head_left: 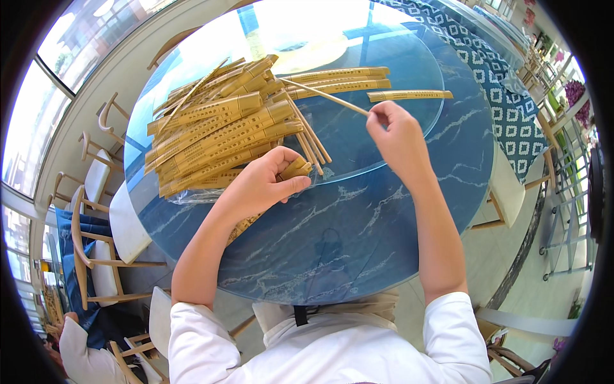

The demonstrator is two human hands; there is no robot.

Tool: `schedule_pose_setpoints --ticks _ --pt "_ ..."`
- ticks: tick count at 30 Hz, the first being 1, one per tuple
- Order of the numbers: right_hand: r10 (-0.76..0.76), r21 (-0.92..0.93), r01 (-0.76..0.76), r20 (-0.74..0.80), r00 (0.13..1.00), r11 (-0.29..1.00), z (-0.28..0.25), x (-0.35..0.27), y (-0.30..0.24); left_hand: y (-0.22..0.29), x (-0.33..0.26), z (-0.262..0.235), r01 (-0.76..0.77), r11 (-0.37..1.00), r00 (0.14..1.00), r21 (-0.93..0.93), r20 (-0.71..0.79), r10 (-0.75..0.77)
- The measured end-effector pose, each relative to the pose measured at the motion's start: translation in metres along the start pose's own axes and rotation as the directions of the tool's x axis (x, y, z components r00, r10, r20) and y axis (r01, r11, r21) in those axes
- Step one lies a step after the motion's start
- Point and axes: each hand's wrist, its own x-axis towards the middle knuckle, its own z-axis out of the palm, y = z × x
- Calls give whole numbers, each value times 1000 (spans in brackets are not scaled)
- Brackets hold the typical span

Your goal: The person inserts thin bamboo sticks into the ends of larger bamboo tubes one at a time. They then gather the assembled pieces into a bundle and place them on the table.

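My left hand (pixel 270 178) is closed round a gold-brown paper chopstick sleeve (pixel 297 169), one end of which shows past the thumb. Between the pinched fingertips of my right hand (pixel 398 133) is the end of a pale wooden chopstick (pixel 332 98); whether it is one or a pair I cannot tell. The stick slants up and left toward a large heap of paper chopstick sleeves (pixel 214 128). Several bare chopsticks (pixel 312 142) lie at the heap's right side, just beyond my left hand. Farther right, a single sleeve (pixel 409 95) lies apart, beyond my right hand.
A round glass turntable (pixel 358 171) sits on the blue marbled table (pixel 307 256). Clear plastic (pixel 195 197) shows under the heap's near edge. Wooden chairs (pixel 96 256) stand at the left, where another person's white sleeve (pixel 83 349) shows. Patterned cloth (pixel 505 109) lies at the right.
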Motion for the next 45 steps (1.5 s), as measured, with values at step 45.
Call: schedule_pose_setpoints --ticks 45 --pt "56 941 -105 91 994 323 -16 17 11 6 -4 3 -25 982 999 186 -16 29"
